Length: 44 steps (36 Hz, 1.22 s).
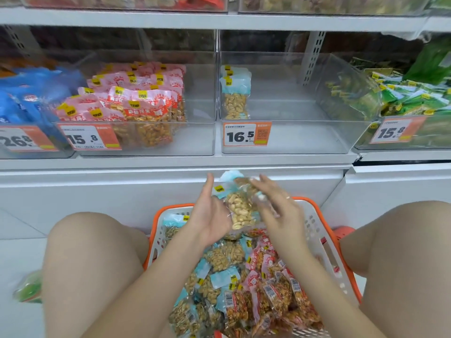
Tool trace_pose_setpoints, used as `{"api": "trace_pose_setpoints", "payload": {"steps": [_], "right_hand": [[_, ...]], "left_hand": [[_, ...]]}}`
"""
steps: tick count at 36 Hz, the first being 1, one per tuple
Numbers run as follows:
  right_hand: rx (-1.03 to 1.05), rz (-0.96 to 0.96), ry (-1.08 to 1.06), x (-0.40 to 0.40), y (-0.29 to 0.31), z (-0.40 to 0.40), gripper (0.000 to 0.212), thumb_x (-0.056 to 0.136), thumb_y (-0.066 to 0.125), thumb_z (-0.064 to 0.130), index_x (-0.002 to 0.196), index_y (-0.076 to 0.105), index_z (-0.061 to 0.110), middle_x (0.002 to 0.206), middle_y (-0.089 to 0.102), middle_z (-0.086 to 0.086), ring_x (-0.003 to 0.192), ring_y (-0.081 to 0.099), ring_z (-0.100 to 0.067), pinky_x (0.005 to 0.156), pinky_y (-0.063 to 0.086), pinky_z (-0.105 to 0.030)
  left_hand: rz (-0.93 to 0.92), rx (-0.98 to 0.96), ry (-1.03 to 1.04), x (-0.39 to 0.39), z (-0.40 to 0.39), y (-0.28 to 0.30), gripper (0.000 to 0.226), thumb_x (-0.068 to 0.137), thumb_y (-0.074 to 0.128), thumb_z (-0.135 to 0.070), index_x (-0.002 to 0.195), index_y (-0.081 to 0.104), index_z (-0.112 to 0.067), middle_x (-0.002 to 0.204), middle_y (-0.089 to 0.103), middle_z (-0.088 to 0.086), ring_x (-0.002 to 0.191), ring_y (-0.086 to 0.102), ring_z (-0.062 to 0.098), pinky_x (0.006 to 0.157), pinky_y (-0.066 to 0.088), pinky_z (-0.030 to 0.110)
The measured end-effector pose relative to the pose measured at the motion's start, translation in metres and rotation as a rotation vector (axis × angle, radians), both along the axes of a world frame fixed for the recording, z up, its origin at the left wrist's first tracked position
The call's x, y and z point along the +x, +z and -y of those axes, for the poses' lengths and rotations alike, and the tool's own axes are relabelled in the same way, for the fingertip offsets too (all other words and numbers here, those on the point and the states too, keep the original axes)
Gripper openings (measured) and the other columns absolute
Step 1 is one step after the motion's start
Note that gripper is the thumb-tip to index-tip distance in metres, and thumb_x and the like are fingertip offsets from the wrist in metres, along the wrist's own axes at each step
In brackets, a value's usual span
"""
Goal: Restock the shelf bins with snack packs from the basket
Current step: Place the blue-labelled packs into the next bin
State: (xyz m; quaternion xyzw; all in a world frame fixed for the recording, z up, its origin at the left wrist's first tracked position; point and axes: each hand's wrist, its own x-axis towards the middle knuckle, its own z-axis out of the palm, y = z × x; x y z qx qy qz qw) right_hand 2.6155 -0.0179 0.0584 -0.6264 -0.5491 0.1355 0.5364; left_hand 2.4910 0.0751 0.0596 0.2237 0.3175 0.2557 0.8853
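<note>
My left hand cradles light-blue peanut packs from below, thumb pointing up, just above the orange and white basket. My right hand, blurred, lies with stretched fingers over the top of those packs. The basket sits on the floor between my knees and holds several blue and pink peanut packs. On the shelf, the clear middle bin with the 16.5 tag holds a few blue packs upright at its left side.
The bin to the left holds several pink peanut packs behind a 15.8 tag. Blue bags fill the far-left bin and green packs the right one. A green pack lies on the floor by my left knee.
</note>
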Motion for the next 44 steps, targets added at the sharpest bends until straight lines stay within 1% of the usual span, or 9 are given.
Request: {"api": "trace_pose_setpoints", "payload": {"steps": [4, 8, 12, 20, 26, 31, 36, 40, 44], "right_hand": [[-0.064, 0.184, 0.122, -0.009, -0.01, 0.003, 0.056, 0.084, 0.054, 0.015, 0.13, 0.052, 0.047, 0.148, 0.033, 0.025, 0.137, 0.036, -0.005, 0.108, 0.04, -0.036], [-0.088, 0.109, 0.214, -0.015, -0.006, 0.01, 0.06, 0.079, 0.044, 0.024, 0.137, 0.049, 0.034, 0.152, 0.03, 0.019, 0.142, 0.02, 0.007, 0.115, 0.028, -0.025], [-0.085, -0.013, 0.241, -0.013, -0.005, 0.01, 0.057, 0.075, 0.045, 0.018, 0.128, 0.059, 0.031, 0.146, 0.041, 0.017, 0.14, 0.029, 0.004, 0.113, 0.025, -0.014], [-0.018, -0.327, 0.23, -0.012, -0.003, 0.006, 0.031, 0.08, 0.05, 0.022, 0.096, 0.076, 0.028, 0.128, 0.064, 0.011, 0.129, 0.051, -0.012, 0.098, 0.049, -0.052], [-0.057, -0.342, 0.092, -0.015, 0.005, 0.002, 0.023, 0.083, 0.067, 0.023, 0.105, 0.068, 0.031, 0.119, 0.065, 0.011, 0.116, 0.058, -0.005, 0.094, 0.051, -0.034], [-0.246, -0.393, -0.076, -0.017, 0.005, 0.0, 0.063, 0.077, 0.08, 0.022, 0.125, 0.041, 0.033, 0.116, 0.049, 0.01, 0.106, 0.053, -0.001, 0.079, 0.047, -0.016], [-0.385, -0.528, -0.051, -0.017, 0.001, -0.001, 0.047, 0.075, 0.082, 0.022, 0.111, 0.053, 0.036, 0.109, 0.056, -0.003, 0.104, 0.057, -0.016, 0.084, 0.053, -0.03], [-0.272, -0.497, -0.067, -0.015, 0.01, -0.005, 0.038, 0.074, 0.082, 0.016, 0.102, 0.063, 0.033, 0.107, 0.061, 0.012, 0.097, 0.055, 0.003, 0.07, 0.045, -0.008], [-0.072, -0.298, -0.148, -0.016, 0.013, -0.004, 0.037, 0.076, 0.079, 0.006, 0.102, 0.067, 0.029, 0.094, 0.061, 0.003, 0.076, 0.056, -0.002, 0.067, 0.047, -0.013]], "left_hand": [[0.055, 0.05, -0.002, -0.003, 0.007, 0.008, 0.071, 0.084, 0.043, -0.067, 0.123, 0.062, -0.011, 0.109, 0.069, 0.013, 0.093, 0.068, 0.028, 0.069, 0.057, 0.036], [-0.049, 0.223, 0.015, -0.002, 0.012, 0.006, 0.044, 0.079, 0.063, -0.036, 0.116, 0.064, -0.011, 0.105, 0.072, 0.005, 0.099, 0.068, 0.019, 0.07, 0.057, 0.033], [-0.051, 0.276, 0.029, -0.001, 0.015, 0.004, 0.038, 0.079, 0.063, -0.026, 0.114, 0.065, -0.011, 0.097, 0.073, 0.0, 0.092, 0.07, 0.013, 0.066, 0.057, 0.029], [-0.068, 0.253, 0.099, 0.0, 0.014, 0.002, 0.052, 0.074, 0.067, -0.024, 0.122, 0.062, -0.004, 0.11, 0.067, 0.008, 0.098, 0.065, 0.019, 0.088, 0.053, 0.034], [-0.078, 0.291, 0.122, 0.003, 0.016, 0.001, 0.016, 0.089, 0.059, -0.009, 0.104, 0.066, -0.011, 0.087, 0.072, -0.002, 0.077, 0.069, 0.007, 0.061, 0.054, 0.021], [-0.106, 0.36, 0.187, 0.004, 0.016, 0.002, 0.043, 0.073, 0.072, -0.014, 0.115, 0.063, -0.009, 0.095, 0.072, 0.003, 0.087, 0.069, 0.014, 0.068, 0.056, 0.027], [-0.177, 0.427, 0.213, 0.006, 0.016, 0.002, 0.052, 0.063, 0.075, -0.024, 0.113, 0.064, -0.015, 0.1, 0.073, -0.001, 0.094, 0.068, 0.015, 0.081, 0.054, 0.034], [-0.107, 0.375, 0.204, 0.006, 0.015, 0.003, 0.045, 0.069, 0.071, -0.023, 0.113, 0.064, -0.014, 0.097, 0.073, 0.002, 0.088, 0.069, 0.016, 0.069, 0.057, 0.03], [-0.114, 0.333, 0.218, 0.004, 0.013, 0.003, 0.057, 0.07, 0.075, -0.028, 0.122, 0.06, -0.008, 0.112, 0.069, 0.012, 0.099, 0.068, 0.025, 0.069, 0.057, 0.033]]}}
